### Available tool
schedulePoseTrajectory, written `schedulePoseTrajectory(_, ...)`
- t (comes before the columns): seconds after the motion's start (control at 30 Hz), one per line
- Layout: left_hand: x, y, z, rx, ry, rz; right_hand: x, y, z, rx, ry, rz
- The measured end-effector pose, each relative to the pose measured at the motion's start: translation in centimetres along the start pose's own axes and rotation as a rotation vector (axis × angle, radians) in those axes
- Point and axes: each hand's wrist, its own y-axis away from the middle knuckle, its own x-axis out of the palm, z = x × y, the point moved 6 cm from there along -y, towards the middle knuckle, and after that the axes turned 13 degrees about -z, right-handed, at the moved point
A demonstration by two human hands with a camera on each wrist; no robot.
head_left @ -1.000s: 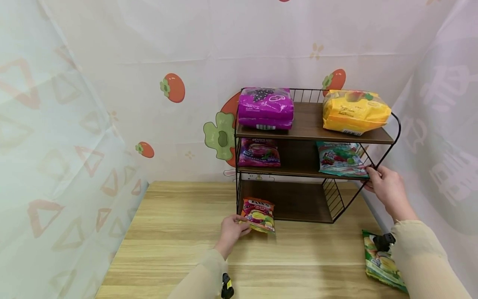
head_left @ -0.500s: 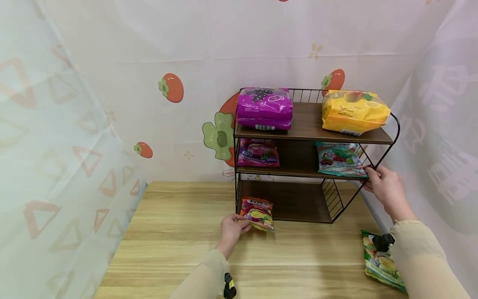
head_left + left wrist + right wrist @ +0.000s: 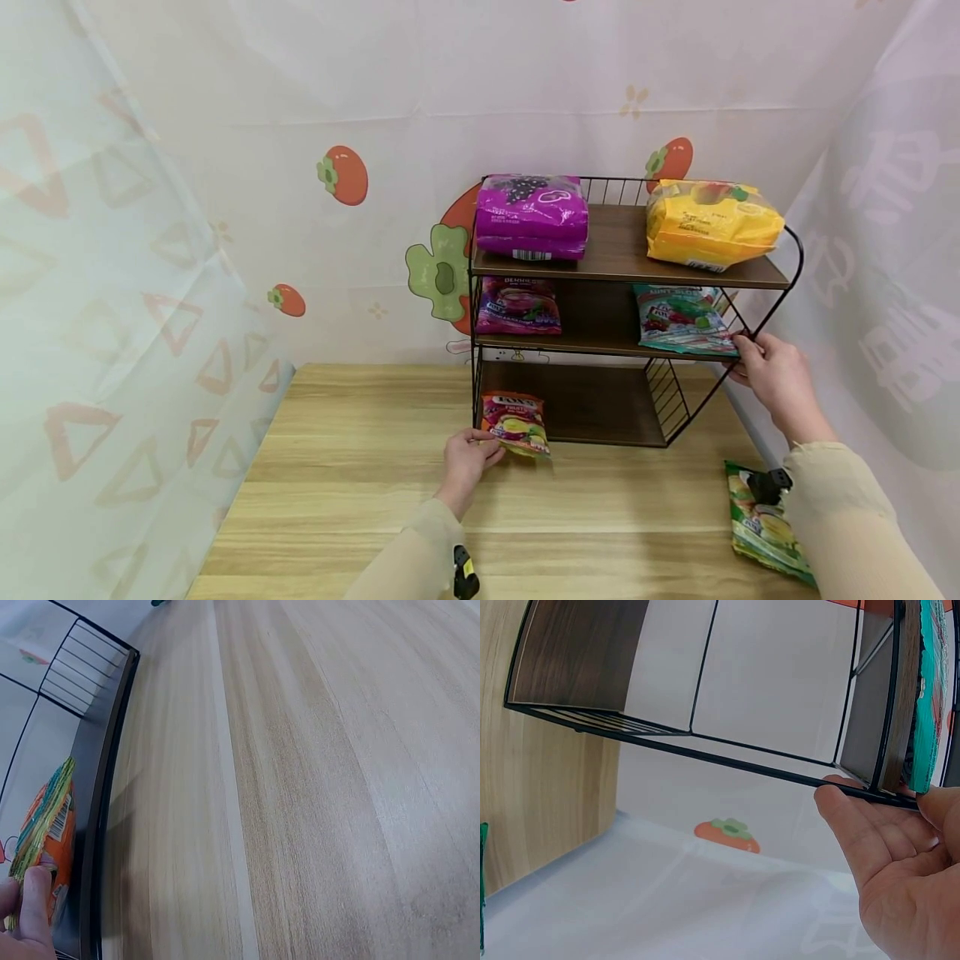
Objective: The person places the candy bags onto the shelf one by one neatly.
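Observation:
My left hand [image 3: 467, 458] pinches the near left corner of an orange and yellow candy bag [image 3: 517, 423], between thumb and finger in the left wrist view. That bag is at the left front of the lowest level of a three-level rack [image 3: 600, 404], its near edge over the front lip. With the right hand [image 3: 780, 379] I grip the rack's black wire side frame at the middle level. In the right wrist view the thumb lies against the corner of a teal candy bag [image 3: 926, 705] on that shelf; whether it presses the bag I cannot tell.
On the top shelf sit a purple bag [image 3: 532, 218] and a yellow bag [image 3: 712, 223]. A berry candy bag [image 3: 519, 307] lies at the middle shelf's left. A green candy bag [image 3: 765, 525] rests on the wooden table [image 3: 360, 467], partly under the right forearm. Printed cloth walls [image 3: 360, 275] surround the table.
My left hand has pushed the orange and yellow candy bag slightly farther back onto the lowest shelf. The right hand keeps its place on the rack.

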Motion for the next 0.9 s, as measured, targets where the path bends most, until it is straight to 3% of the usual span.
schedulePoseTrajectory(0.47, 0.11, 0.25, -0.10, -0.015, 0.023, 0.020, 0.09, -0.16, -0.17, 0.021, -0.006, -0.001)
schedulePoseTrajectory(0.9, 0.01, -0.23, -0.18, -0.007, 0.059, -0.056, 0.11, -0.18, -0.26, 0.029, 0.000, 0.004)
